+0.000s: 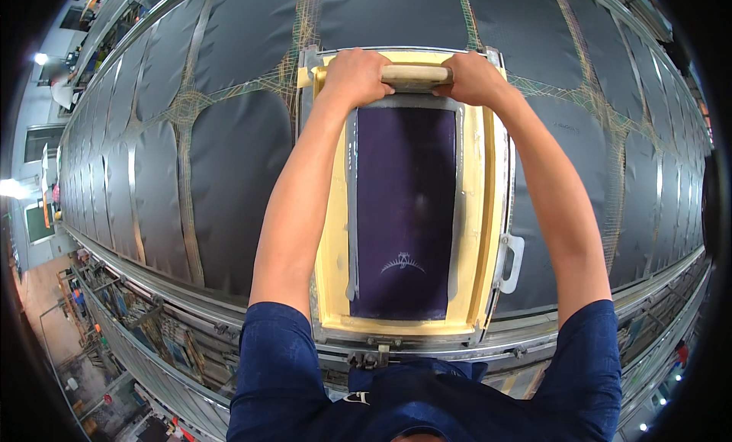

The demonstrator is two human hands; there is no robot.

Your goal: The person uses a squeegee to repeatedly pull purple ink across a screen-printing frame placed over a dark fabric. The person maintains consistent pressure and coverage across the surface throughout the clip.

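A screen-printing frame (333, 251) with yellow borders lies in front of me on the long table. Its dark purple mesh (404, 190) carries a small pale arched design (402, 263) toward the near end, and grey strips edge the mesh. Across the far end of the frame rests a squeegee with a pale bar handle (417, 74). My left hand (357, 77) is closed round the handle's left end, and my right hand (473, 79) grips its right end. Both arms are stretched forward over the frame. The squeegee's blade is mostly hidden below the handle.
Black fabric pieces (240, 167) cover the long table on both sides, with coloured line-marked strips (187, 110) between them. A metal handle (511, 264) sticks out from the frame's right side. A metal rail (183, 289) runs along the near edge. Racks (156, 327) stand at the lower left.
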